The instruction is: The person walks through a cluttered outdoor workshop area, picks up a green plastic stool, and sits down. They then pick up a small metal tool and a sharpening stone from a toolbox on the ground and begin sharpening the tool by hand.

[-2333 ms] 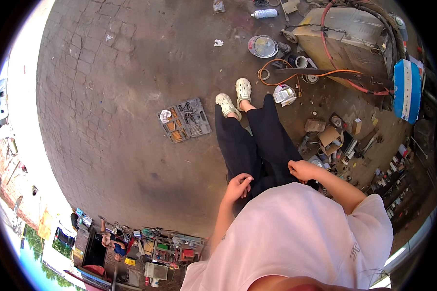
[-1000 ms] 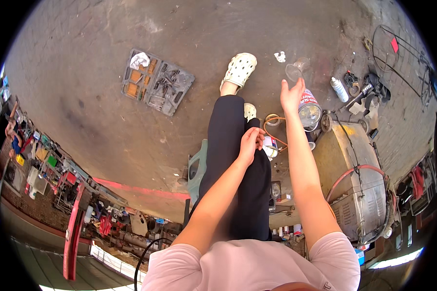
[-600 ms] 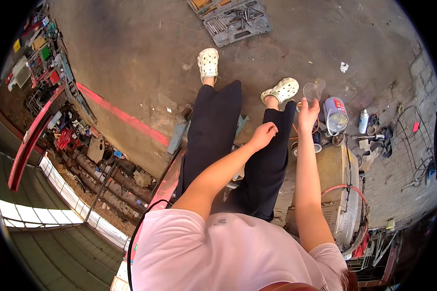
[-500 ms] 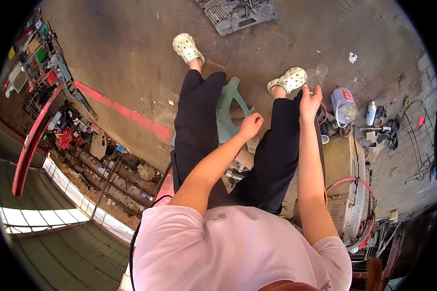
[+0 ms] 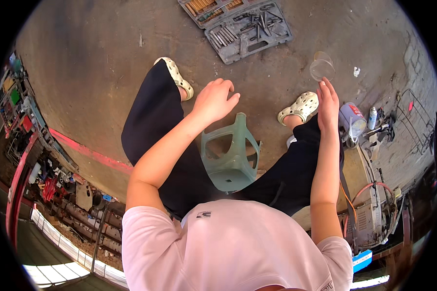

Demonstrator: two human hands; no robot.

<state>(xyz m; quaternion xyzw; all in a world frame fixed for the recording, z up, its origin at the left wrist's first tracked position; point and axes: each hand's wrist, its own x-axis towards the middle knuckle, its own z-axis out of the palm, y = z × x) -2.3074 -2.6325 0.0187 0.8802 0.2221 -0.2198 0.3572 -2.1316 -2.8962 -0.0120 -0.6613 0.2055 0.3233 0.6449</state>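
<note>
At far right, the cup [image 5: 321,68] is clear, glossy plastic; the stool [image 5: 229,175] smooth, faintly shiny plastic; the far tool case [image 5: 233,54] dull, scuffed plastic; the trousers [image 5: 153,116] matt cloth; the floor [image 5: 102,82] rough.

The right fingers [image 5: 330,91] hold a clear cup [image 5: 322,68] and the left fingers [image 5: 221,86] hang near a green stool [image 5: 232,173].

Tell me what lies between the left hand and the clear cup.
In the head view, only floor shows between the left hand and the clear cup.
</note>
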